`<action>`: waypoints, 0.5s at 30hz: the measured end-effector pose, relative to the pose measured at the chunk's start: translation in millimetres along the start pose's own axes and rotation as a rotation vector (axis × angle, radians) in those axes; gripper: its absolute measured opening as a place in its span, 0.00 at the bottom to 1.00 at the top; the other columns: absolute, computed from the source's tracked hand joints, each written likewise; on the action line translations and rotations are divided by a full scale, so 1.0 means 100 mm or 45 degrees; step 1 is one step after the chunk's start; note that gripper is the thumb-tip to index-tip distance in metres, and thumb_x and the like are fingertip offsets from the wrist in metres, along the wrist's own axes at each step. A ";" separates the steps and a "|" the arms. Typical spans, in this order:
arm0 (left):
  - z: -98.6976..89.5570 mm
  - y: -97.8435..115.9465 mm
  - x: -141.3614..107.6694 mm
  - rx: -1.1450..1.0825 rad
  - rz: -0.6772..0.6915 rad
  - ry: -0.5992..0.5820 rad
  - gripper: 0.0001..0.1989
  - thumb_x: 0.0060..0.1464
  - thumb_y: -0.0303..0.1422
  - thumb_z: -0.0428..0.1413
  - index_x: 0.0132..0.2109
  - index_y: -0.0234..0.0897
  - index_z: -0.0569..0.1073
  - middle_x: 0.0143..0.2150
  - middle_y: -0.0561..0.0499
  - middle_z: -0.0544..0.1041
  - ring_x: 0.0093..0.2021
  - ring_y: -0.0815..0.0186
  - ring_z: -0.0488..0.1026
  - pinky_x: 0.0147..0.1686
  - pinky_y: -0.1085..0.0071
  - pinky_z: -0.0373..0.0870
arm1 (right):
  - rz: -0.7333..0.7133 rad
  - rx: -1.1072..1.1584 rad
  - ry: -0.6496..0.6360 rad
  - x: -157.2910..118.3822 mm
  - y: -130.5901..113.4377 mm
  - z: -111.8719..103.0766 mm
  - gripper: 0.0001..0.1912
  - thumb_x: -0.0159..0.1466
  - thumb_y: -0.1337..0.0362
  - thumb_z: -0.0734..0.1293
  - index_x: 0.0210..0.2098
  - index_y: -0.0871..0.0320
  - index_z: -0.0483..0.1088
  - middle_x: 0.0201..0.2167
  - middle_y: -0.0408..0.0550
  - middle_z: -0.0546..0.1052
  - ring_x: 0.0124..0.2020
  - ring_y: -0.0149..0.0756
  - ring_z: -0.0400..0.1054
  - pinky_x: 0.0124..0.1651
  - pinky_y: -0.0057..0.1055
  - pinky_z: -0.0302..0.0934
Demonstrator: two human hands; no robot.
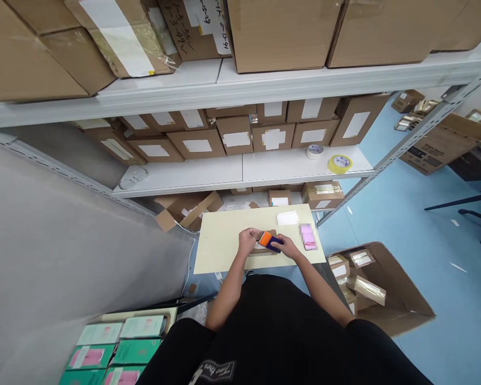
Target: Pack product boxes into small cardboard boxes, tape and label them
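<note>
A small orange and dark-blue packet [266, 239] is held over the table, tilted down to the right. My right hand [287, 247] grips its dark-blue end, thumb on top. At the orange end, the fingers of my left hand [248, 240] are closed together; whether they hold the packet or something small beside it is too small to tell. Under both hands lies a flat brown cardboard box [269, 251], partly covered by them, on the pale yellow tabletop [218, 240].
White paper [287, 218] and a pink, blurred item [308, 237] lie on the table's right side. Shelves [192, 176] with cartons and tape rolls [340, 163] stand ahead. A large open carton [404, 299] of parcels sits right; green boxes [138, 350] are lower left.
</note>
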State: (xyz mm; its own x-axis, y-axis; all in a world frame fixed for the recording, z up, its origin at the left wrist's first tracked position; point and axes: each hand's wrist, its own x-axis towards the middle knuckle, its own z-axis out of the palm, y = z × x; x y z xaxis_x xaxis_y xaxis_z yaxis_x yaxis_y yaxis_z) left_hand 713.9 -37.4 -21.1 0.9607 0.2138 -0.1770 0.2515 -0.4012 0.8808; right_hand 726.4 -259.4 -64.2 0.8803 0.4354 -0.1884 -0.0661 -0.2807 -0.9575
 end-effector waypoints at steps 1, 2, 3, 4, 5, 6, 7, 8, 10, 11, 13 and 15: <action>-0.03 0.01 -0.02 -0.013 0.011 0.045 0.14 0.57 0.42 0.57 0.35 0.37 0.82 0.36 0.46 0.84 0.38 0.60 0.79 0.42 0.66 0.74 | -0.024 -0.025 -0.018 0.03 -0.03 -0.03 0.22 0.60 0.42 0.71 0.33 0.55 0.70 0.30 0.40 0.73 0.33 0.38 0.67 0.38 0.32 0.60; -0.08 0.02 -0.03 -0.030 0.011 0.097 0.14 0.57 0.41 0.57 0.35 0.37 0.82 0.36 0.45 0.84 0.38 0.59 0.79 0.42 0.66 0.74 | -0.043 -0.051 -0.035 0.05 -0.06 -0.06 0.22 0.60 0.42 0.71 0.34 0.55 0.71 0.30 0.41 0.74 0.33 0.38 0.67 0.38 0.32 0.60; -0.16 0.02 -0.03 -0.034 0.006 0.155 0.14 0.57 0.41 0.57 0.35 0.37 0.82 0.36 0.45 0.84 0.38 0.59 0.79 0.43 0.65 0.74 | -0.055 -0.080 -0.048 0.07 -0.08 -0.09 0.22 0.60 0.42 0.72 0.34 0.55 0.72 0.31 0.41 0.75 0.33 0.38 0.67 0.38 0.32 0.59; -0.25 0.01 -0.02 -0.028 0.001 0.214 0.14 0.57 0.41 0.57 0.36 0.37 0.82 0.37 0.45 0.84 0.39 0.59 0.79 0.44 0.65 0.74 | -0.057 -0.111 -0.056 0.08 -0.09 -0.12 0.22 0.60 0.42 0.72 0.34 0.55 0.72 0.31 0.41 0.75 0.33 0.38 0.68 0.37 0.32 0.59; -0.36 -0.01 -0.02 -0.018 -0.007 0.276 0.14 0.58 0.41 0.57 0.36 0.37 0.82 0.37 0.46 0.85 0.39 0.59 0.79 0.44 0.65 0.74 | -0.052 -0.148 -0.063 0.08 -0.09 -0.15 0.22 0.61 0.42 0.71 0.35 0.55 0.73 0.31 0.42 0.76 0.33 0.38 0.68 0.37 0.32 0.59; -0.48 -0.04 -0.01 -0.005 -0.007 0.315 0.14 0.58 0.41 0.57 0.37 0.37 0.82 0.38 0.46 0.85 0.40 0.59 0.79 0.45 0.65 0.74 | -0.041 -0.188 -0.071 0.07 -0.09 -0.19 0.22 0.60 0.41 0.71 0.34 0.55 0.73 0.31 0.42 0.76 0.33 0.38 0.68 0.36 0.32 0.59; -0.59 -0.09 0.00 0.011 -0.014 0.346 0.14 0.57 0.42 0.57 0.37 0.37 0.82 0.39 0.46 0.85 0.40 0.59 0.79 0.46 0.65 0.74 | -0.031 -0.227 -0.080 0.07 -0.08 -0.22 0.22 0.60 0.41 0.71 0.33 0.55 0.73 0.30 0.42 0.76 0.32 0.38 0.68 0.36 0.32 0.58; -0.70 -0.16 0.00 0.020 -0.029 0.380 0.14 0.57 0.42 0.57 0.38 0.37 0.82 0.38 0.46 0.85 0.40 0.59 0.79 0.45 0.65 0.74 | -0.027 -0.263 -0.086 0.07 -0.07 -0.25 0.22 0.60 0.41 0.71 0.33 0.55 0.74 0.29 0.42 0.76 0.32 0.39 0.68 0.35 0.32 0.58; -0.86 -0.31 -0.01 0.015 -0.068 0.432 0.15 0.56 0.43 0.58 0.38 0.36 0.82 0.38 0.47 0.85 0.40 0.58 0.79 0.45 0.65 0.74 | -0.027 -0.329 -0.088 0.10 -0.05 -0.30 0.23 0.59 0.40 0.72 0.33 0.54 0.75 0.29 0.43 0.77 0.31 0.39 0.69 0.34 0.32 0.57; -0.90 -0.41 -0.03 0.016 -0.107 0.454 0.15 0.55 0.43 0.58 0.38 0.36 0.82 0.37 0.47 0.85 0.40 0.58 0.80 0.44 0.65 0.74 | -0.027 -0.361 -0.085 0.13 -0.05 -0.31 0.24 0.58 0.39 0.72 0.34 0.54 0.76 0.29 0.43 0.77 0.31 0.40 0.70 0.34 0.32 0.58; -0.91 -0.60 -0.06 0.025 -0.198 0.477 0.16 0.55 0.43 0.58 0.37 0.36 0.82 0.36 0.46 0.84 0.40 0.58 0.80 0.44 0.65 0.75 | -0.027 -0.440 -0.091 0.23 -0.05 -0.28 0.24 0.57 0.38 0.72 0.35 0.53 0.78 0.30 0.44 0.79 0.32 0.40 0.71 0.34 0.32 0.58; -0.87 -0.77 -0.09 0.049 -0.277 0.463 0.16 0.56 0.43 0.55 0.39 0.36 0.82 0.38 0.45 0.85 0.41 0.58 0.80 0.45 0.64 0.75 | -0.024 -0.537 -0.114 0.33 -0.06 -0.21 0.24 0.57 0.38 0.73 0.35 0.52 0.79 0.31 0.46 0.81 0.32 0.41 0.72 0.35 0.32 0.58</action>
State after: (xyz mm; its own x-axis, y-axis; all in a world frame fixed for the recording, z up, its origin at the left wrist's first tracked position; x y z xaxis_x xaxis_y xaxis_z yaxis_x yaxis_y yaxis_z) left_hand 675.6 69.0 -49.5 0.7825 0.5947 -0.1845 0.4549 -0.3436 0.8216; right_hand 766.3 -261.4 -59.6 0.8342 0.5108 -0.2078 0.1635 -0.5890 -0.7914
